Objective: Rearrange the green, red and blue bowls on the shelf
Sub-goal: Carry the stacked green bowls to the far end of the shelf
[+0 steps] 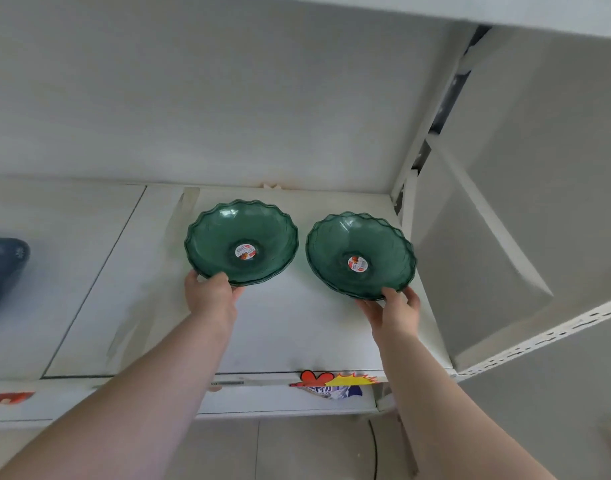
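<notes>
Two green scalloped bowls sit side by side at the back right of the white shelf, each with a round sticker in its middle. My left hand grips the near rim of the left green bowl, which looks like a stack of two or three. At the near rim of the right green bowl, my right hand holds on with fingers under the edge. A blue bowl shows partly at the far left edge. No red bowl is in view.
The shelf's white back wall rises behind the bowls and a side panel closes the right end. Colourful price tags hang on the front lip. A slotted upright rail runs at the right.
</notes>
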